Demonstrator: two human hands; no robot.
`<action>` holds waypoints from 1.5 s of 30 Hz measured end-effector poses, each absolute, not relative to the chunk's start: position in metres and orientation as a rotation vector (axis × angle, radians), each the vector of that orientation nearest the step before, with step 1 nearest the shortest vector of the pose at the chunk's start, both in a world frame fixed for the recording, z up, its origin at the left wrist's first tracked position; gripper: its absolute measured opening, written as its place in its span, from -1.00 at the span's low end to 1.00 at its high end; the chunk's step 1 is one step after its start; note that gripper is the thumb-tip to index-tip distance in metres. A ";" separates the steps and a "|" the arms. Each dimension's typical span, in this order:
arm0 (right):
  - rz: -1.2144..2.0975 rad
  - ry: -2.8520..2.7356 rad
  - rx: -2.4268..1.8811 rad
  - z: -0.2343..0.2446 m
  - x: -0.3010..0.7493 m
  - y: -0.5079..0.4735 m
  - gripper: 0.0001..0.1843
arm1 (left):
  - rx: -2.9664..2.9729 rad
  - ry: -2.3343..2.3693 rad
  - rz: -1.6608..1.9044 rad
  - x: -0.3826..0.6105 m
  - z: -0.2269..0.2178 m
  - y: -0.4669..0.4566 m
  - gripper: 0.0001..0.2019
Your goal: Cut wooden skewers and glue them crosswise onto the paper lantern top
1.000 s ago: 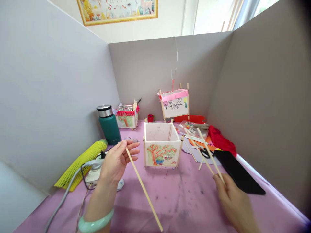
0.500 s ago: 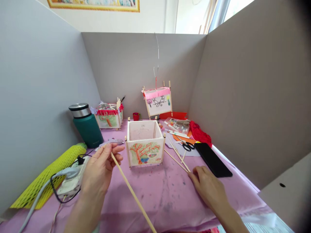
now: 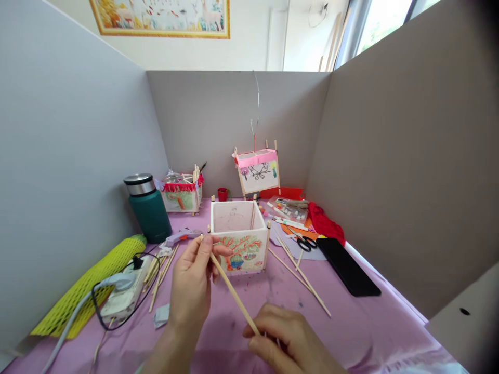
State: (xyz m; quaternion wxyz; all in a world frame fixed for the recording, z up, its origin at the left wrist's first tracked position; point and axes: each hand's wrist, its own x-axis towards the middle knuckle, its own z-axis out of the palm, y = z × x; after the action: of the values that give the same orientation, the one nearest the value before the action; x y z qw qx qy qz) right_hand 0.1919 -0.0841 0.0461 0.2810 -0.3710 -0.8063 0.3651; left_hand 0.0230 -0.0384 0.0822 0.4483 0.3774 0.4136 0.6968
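Purple-clothed counter walled by grey panels; one wooden stick held aslant.

In the head view, the stick is held over the near part of the counter, in front of a white box decorated with a tree. Toward its far end it is pinched by the left hand, the grip clamped on it; toward its near end it is clasped by the right hand, that grip clamped too. The box's front is partly covered by the left hand; whether it is touched cannot be told. To the right, loose sticks, scissors and a black slab are laid out; to the left, a power strip and a teal bottle are seen. Behind, a pink-edged box is hung from a wire.
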 end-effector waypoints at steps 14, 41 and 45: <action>0.592 -2.042 -1.036 0.159 0.196 0.021 -0.67 | 1.135 1.018 2.018 -0.032 0.117 0.030 -0.72; 0.085 -2.549 -1.306 0.152 0.164 0.101 -0.83 | 1.196 1.235 1.798 -0.039 0.062 0.150 -0.69; 0.062 -2.577 -1.272 0.152 0.161 0.102 -0.81 | 1.213 1.211 1.780 -0.040 0.063 0.149 -0.68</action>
State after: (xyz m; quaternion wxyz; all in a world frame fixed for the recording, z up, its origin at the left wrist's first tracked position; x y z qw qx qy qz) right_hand 0.1609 0.1018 0.1523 0.1331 -0.4386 -0.8885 0.0215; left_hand -0.0397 0.1495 0.0634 0.3292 0.4635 0.4629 0.6802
